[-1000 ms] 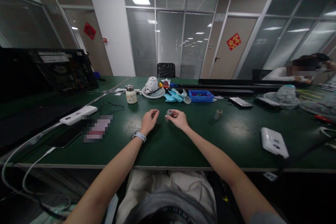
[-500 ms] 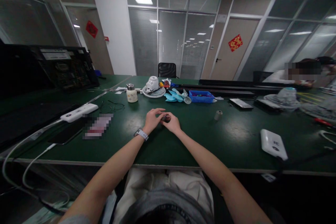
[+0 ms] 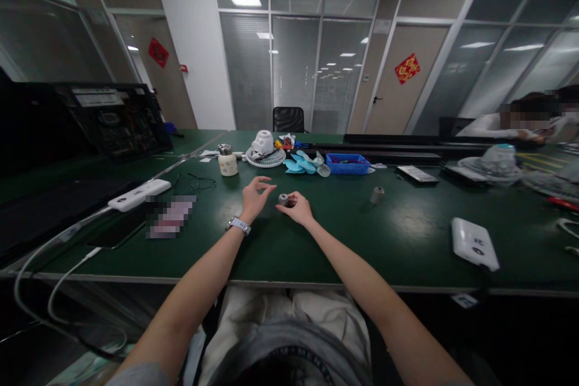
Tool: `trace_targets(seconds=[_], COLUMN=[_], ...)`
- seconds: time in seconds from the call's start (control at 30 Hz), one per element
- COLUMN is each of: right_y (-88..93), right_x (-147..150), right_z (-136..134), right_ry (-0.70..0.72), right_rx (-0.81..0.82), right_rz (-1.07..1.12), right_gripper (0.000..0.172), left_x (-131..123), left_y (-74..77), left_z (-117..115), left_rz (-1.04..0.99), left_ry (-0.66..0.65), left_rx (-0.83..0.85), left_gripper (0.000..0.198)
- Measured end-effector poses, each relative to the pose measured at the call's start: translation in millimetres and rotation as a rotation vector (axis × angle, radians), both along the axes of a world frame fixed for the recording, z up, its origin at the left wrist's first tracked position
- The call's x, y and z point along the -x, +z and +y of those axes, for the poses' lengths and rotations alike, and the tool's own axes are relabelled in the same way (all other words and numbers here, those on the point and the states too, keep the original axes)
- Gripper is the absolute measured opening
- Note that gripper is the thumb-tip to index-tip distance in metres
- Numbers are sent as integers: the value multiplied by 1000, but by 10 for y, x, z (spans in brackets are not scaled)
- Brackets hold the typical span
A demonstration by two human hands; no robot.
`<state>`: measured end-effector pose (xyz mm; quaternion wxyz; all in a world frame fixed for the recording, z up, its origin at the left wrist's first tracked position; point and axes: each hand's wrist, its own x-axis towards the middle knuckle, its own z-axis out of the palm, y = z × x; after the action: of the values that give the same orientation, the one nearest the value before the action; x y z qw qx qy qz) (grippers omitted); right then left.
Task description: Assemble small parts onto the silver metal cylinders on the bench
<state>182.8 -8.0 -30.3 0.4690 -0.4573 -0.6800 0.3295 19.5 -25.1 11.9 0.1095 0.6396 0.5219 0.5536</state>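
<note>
My right hand (image 3: pixel 298 208) has its thumb and fingers around a small grey metal cylinder (image 3: pixel 283 199) that looks like a small motor; a dark spot shows on its top, and the fingers cover its right side. To the left, my left hand (image 3: pixel 257 196), with a watch on the wrist, holds nothing; its fingers are apart, the thumb and index finger bent towards the cylinder without touching it. A second, similar grey cylinder (image 3: pixel 377 195) stands on the green table (image 3: pixel 289 259), well to the right of my hands.
Behind my hands are a cream bottle (image 3: pixel 228 163), a white fan head (image 3: pixel 263 148), blue fan blades (image 3: pixel 304 163) and a blue basket (image 3: pixel 347 164). A power strip (image 3: pixel 140 194) and phone (image 3: pixel 124 229) lie left, a white power bank (image 3: pixel 474 243) right. A person (image 3: pixel 497 125) sits far right.
My left hand has drawn away leftwards from the cylinder and opened a gap. The right hand keeps the cylinder, whose top now shows. The view has shifted slightly.
</note>
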Motion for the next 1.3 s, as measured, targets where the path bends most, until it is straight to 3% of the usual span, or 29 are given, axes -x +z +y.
trace_targets(seconds=[0.1,0.2,0.4,0.53,0.63,0.9,1.13,1.3], right_y=[55,93,89,53,57,270,440,467], right_x=[-102,-226,-330,-304,-302,-347,-389,-384], right_z=[-26,-52,-76,-28,1,-6,-150,-184], right_ry=[-23,-59,-62,-161,-151,-26,28,24], right_rx=[25,46,41,56,103,490,926,954], right_rz=[0,-45,-47,-111,-64,424,786,809], right_gripper=[34,33,52,51,43,10,15,13], left_x=[160,219,190,194,187,161,154,155], left_y=[-51,-133,-277,-297,-302,-278,-285,-297], left_z=[59,96,151,159,164,152,136,137], left_rz=[3,79,238,222,202,151,160,155], left_ry=[28,-34,-169,-124,-59,29,27,9], left_rx=[91,186,301,252,222,198,190,187], left_gripper=[36,37,46,50,44,36,39,39])
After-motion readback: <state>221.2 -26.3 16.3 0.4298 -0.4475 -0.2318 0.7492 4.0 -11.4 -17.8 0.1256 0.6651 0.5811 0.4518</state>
